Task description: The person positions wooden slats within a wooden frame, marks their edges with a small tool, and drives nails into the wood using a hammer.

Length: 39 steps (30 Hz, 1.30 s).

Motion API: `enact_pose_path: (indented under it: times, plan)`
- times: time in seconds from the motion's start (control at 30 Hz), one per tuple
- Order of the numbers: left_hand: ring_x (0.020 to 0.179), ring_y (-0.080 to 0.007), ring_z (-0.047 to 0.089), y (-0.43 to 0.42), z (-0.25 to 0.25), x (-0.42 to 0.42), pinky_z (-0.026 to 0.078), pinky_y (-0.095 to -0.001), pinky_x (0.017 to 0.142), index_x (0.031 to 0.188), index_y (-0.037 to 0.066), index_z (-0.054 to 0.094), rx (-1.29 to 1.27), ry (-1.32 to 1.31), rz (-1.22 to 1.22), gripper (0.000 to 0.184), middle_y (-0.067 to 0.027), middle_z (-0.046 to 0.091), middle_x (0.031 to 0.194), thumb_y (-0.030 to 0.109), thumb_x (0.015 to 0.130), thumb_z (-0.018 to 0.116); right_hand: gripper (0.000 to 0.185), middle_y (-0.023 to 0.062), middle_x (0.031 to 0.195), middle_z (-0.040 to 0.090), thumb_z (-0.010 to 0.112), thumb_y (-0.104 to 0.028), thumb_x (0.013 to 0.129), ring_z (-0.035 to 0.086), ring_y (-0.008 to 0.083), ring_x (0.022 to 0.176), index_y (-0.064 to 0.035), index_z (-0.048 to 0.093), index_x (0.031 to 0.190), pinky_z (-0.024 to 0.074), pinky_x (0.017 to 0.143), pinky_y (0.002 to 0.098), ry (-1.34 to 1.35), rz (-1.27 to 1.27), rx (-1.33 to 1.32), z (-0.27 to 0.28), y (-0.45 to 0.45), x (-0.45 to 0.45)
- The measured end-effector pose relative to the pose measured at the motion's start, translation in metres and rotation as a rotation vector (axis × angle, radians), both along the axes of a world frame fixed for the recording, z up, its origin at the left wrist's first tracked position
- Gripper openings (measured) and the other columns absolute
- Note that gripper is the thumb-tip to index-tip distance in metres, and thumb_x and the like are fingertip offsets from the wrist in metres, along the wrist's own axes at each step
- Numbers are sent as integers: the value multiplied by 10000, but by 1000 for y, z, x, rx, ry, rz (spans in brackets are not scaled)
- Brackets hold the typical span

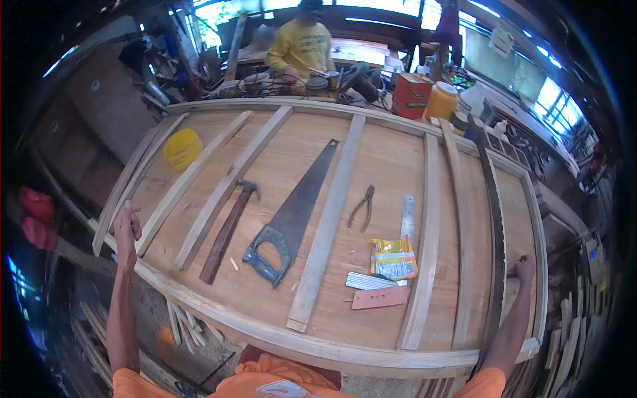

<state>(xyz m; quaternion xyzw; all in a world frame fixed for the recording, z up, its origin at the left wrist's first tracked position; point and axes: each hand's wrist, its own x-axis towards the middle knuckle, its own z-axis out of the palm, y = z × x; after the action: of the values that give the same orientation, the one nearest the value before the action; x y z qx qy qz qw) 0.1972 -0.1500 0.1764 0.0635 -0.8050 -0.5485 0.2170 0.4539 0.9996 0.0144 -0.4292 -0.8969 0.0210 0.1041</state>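
My left hand [127,223] is over the left end of a wooden frame [219,306], fingers curled beside a pale slat [156,150]; whether it grips the slat is hidden. Toward the right end, my right hand [524,267] is closed near a dark slat [495,245], and what it holds, if anything, is too small to tell. Between the slats lie a claw hammer [229,233], a handsaw [292,215], pliers [362,208] and a metal ruler [407,217]. A yellow packet [393,257] rests beside a folding rule [373,281] and a pinkish piece with holes [379,298].
A yellow container [182,148] sits at the panel's far left. Behind the frame, a person in a yellow shirt [305,48] is at a cluttered bench. A red box [411,95] and an orange-yellow jar [442,101] stand beyond the far edge. Wood strips [567,338] are stacked at right.
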Motion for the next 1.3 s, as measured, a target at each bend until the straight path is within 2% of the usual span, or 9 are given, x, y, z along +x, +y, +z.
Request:
enact_pose_path:
  times: [0.2,0.37,0.43,0.6,0.67,0.7,0.8,0.9,1.3]
  plan:
    - [445,-27,275,-27,-14,32,222,-239,416,1020,74,646,-166,-22,141,398,100,327,576,456,1075,550,381,242,1091,703,685,-202,919,697,361,1016,-46,646,1265,532,899,440,298,221,135,111,-78,-116]
    - [480,-8,280,-30,-19,14,181,-238,448,973,91,637,13,-162,40,316,107,350,590,398,1046,618,470,149,1139,697,701,-225,962,665,235,1079,-31,604,1380,546,883,378,504,763,-100,177,-283,-285]
    - [524,1,353,-37,-25,-2,224,-220,468,957,110,675,-35,-115,-11,221,116,423,632,322,1019,666,386,99,1011,715,674,-249,985,663,224,889,-70,648,1326,542,868,400,438,819,-285,192,-399,-340]
    - [740,-20,518,-103,-37,-16,415,-218,623,1190,41,659,-128,-161,-16,279,46,614,875,219,982,712,461,163,1167,727,674,-231,985,688,225,1026,-11,594,1382,535,906,367,225,1038,-472,137,-555,-509]
    - [744,-35,515,-143,-24,0,417,-234,633,1243,42,638,-262,-142,150,315,30,605,883,214,987,703,412,146,1245,684,644,-120,951,656,250,1072,46,608,1326,517,962,390,357,1319,-352,40,-525,-625]
    - [721,-34,502,-159,-9,13,408,-230,623,1254,46,631,-181,-131,218,322,35,585,854,221,992,697,441,175,1281,670,642,-149,944,643,278,1133,47,600,1336,500,995,401,256,1231,-523,20,-536,-657]
    - [683,-34,476,-231,21,58,392,-225,603,1273,50,621,-120,-14,452,331,46,544,808,234,1006,682,454,252,1090,720,640,-332,967,692,373,1062,19,658,1254,522,893,482,197,1130,247,24,-610,-676]
    - [645,-25,459,-312,21,118,359,-214,549,1343,49,579,-146,121,817,378,51,508,749,269,1043,643,596,259,1124,733,721,-459,893,680,415,1138,-15,655,1286,529,957,501,39,823,68,-19,-584,-766]
    - [673,-12,449,-340,0,118,345,-181,566,1418,9,543,-276,54,898,448,61,527,818,248,1050,629,618,261,1073,742,747,-494,866,701,431,1066,-7,682,1241,544,901,520,-82,847,21,-52,-588,-785]
